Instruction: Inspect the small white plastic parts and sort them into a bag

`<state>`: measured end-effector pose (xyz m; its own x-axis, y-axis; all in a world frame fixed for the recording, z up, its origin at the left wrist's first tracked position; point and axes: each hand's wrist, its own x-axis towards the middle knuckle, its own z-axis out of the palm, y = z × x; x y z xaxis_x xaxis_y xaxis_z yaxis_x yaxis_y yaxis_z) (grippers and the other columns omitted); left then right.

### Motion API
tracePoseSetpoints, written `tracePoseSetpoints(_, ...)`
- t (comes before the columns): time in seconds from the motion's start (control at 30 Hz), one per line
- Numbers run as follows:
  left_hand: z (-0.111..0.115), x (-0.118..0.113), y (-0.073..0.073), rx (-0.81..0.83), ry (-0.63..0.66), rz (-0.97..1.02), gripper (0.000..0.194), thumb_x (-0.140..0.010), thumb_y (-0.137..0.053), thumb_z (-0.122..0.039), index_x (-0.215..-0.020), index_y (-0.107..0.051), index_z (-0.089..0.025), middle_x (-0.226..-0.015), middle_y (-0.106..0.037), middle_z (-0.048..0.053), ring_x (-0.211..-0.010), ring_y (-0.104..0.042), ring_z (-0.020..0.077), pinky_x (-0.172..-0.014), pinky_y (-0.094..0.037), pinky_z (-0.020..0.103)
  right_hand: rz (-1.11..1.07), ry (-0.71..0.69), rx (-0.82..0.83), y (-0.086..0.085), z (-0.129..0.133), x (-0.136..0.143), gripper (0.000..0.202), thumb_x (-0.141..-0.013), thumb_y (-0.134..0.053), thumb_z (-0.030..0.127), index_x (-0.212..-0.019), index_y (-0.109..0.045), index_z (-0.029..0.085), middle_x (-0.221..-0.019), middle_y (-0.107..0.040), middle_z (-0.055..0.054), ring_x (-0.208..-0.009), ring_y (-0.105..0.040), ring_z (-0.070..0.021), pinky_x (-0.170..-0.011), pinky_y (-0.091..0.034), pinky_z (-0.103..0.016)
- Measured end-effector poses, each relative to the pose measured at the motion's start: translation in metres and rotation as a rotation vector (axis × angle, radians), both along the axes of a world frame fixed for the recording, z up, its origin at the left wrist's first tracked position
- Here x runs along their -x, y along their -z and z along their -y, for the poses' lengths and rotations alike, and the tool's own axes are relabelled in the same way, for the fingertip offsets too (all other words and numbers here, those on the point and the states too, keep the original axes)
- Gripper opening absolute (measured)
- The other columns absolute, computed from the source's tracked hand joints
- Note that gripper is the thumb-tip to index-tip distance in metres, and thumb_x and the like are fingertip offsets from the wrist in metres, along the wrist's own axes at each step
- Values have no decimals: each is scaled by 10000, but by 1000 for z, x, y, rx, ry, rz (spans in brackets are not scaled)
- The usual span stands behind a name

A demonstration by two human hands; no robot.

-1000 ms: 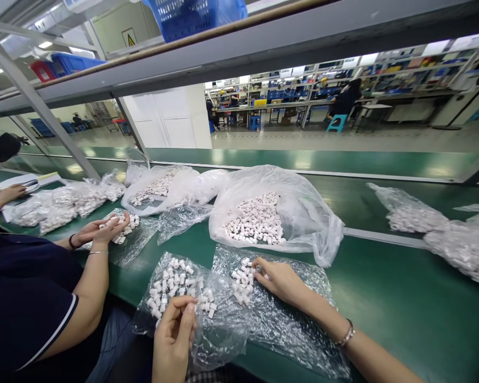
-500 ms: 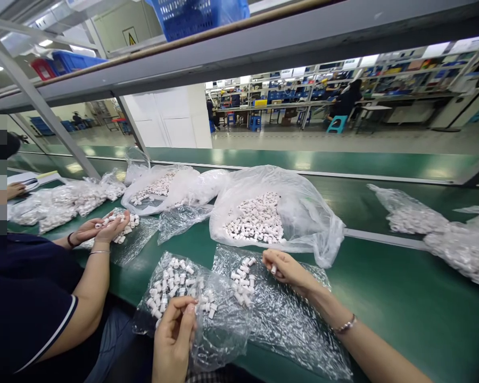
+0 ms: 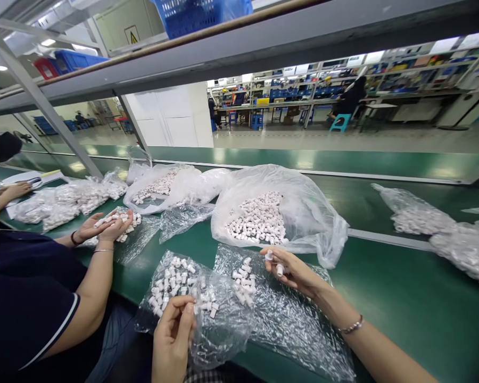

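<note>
Holds two small white parts [image 3: 280, 270] in the right hand [image 3: 295, 270], one up at the fingertips and one lower against the curled fingers, over the far side of a flat, crinkled clear bag [image 3: 299, 335]. Pinches the film of a filled clear bag [image 3: 223, 340] between thumb and forefinger of the left hand [image 3: 173, 330]; has more of the same parts spread inside it. Has a loose pile [image 3: 244, 282] of them between both hands, on the left end of the flat bag. Faces, just beyond, a large milky bag [image 3: 309, 213] with a heap [image 3: 259, 218] of white parts inside, lying on the green bench [image 3: 403, 298]. Shares the bench with a co-worker [image 3: 32, 303] at the left, with cupped hands [image 3: 114, 226] full of white parts. Has bulging clear bags [image 3: 463, 242] well apart at the far right, and overhead a shelf [image 3: 231, 53] bearing a blue basket [image 3: 191, 16].
</note>
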<state>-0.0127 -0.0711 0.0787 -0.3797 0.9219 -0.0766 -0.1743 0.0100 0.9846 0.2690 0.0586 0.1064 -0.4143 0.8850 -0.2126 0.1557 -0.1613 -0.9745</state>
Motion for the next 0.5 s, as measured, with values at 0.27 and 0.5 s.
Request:
tracePoseSetpoints(0.27,2,0,-2,4,5,-4,404,-819,-673,-564,-924,-623,-177,-579,-429,-56,-489,-352,68,-461,-289,162,595,-105,-505,7,18,20,303,-1001,-447,465,-889,-575,214,-786,-631,-19,-670,-542,-179,-615,-373,-287)
tracePoseSetpoints(0.5,0,1,-2,-22,19,-38,411,-846,-637,-573,-909,-616,-168,-579,-423,-53,-487,-341,67,-460,-268,170,948,-195,-602,24,19,29,212,-987,-372,366,-1031,-514,216,-770,-667,-55,-713,-618,-274,-635,-358,-334)
